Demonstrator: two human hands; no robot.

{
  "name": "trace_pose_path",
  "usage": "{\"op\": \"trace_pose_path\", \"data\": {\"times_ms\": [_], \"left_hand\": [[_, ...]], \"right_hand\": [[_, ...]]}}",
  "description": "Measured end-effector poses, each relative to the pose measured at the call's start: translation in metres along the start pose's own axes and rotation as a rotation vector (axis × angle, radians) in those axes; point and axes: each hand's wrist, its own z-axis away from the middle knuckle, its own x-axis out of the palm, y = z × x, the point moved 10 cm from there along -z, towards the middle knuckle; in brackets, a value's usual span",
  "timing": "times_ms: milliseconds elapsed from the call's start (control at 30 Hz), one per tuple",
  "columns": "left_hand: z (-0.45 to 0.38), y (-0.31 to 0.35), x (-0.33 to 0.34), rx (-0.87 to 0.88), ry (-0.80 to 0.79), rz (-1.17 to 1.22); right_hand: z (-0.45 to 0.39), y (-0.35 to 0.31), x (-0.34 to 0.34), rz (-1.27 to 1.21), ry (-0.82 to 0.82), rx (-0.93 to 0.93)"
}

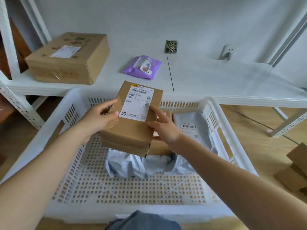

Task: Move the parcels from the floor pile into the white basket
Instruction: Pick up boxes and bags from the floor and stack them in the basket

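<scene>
A brown cardboard parcel (134,128) with a white shipping label is held over the white basket (54,110). My left hand (98,117) grips its left side, thumb on top and fingers curled round the edge. My right hand (163,128) touches its right edge with straight fingers, the index finger lying on the label. Under the parcel another brown box (160,146) lies in the basket. Pale grey mailer bags (137,165) lie on the basket floor, and one with a barcode label (189,130) leans at the right.
Behind the basket a white shelf (216,80) carries a large cardboard box (68,58) and a purple mailer bag (142,67). More brown boxes (294,170) sit on the wooden floor at the right. A perforated shelf leg (20,105) stands at the left.
</scene>
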Motion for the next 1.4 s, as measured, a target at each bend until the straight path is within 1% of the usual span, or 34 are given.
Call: {"op": "trace_pose_path", "data": {"times_ms": [133,267,367,500,567,667,733,833,900,1000,1100,1233,1400], "left_hand": [[-0.021,-0.043,-0.023,-0.065,0.055,0.005],[-0.035,-0.088,-0.029,-0.156,0.098,-0.034],[-0.043,-0.111,-0.013,-0.196,0.064,0.004],[-0.05,-0.128,0.021,-0.267,-0.014,0.028],[-0.049,-0.134,0.037,-0.296,-0.028,-0.001],[-0.048,-0.136,0.044,-0.29,0.027,-0.135],[-0.05,-0.131,0.042,-0.252,0.066,-0.287],[-0.047,-0.123,0.042,-0.263,0.091,-0.592],[-0.039,-0.112,0.046,-0.281,0.137,-0.707],[-0.023,-0.095,0.068,-0.264,0.102,-0.783],[-0.004,-0.077,0.088,-0.25,0.052,-0.842],[0.022,-0.033,0.113,-0.162,0.055,-0.771],[0.055,0.031,0.152,-0.028,0.031,-0.701]], "right_hand": [[-0.039,0.002,0.028,0.244,0.065,-0.071],[-0.079,0.016,0.043,0.538,0.034,-0.069],[-0.099,0.038,0.04,0.816,0.007,-0.059],[-0.105,0.069,0.024,0.941,-0.02,0.024],[-0.102,0.079,0.019,0.967,-0.06,0.032],[-0.093,0.076,0.013,0.932,-0.084,-0.057],[-0.085,0.07,-0.001,0.902,-0.047,-0.09],[-0.073,0.065,-0.023,0.92,-0.039,-0.072],[-0.063,0.063,-0.035,0.938,-0.041,-0.062],[-0.044,0.06,-0.052,1.013,-0.023,-0.048],[-0.017,0.047,-0.077,1.051,0.103,-0.091],[0.03,0.033,-0.117,1.066,0.239,-0.118],[0.104,0.008,-0.19,0.935,0.483,-0.178]]}}
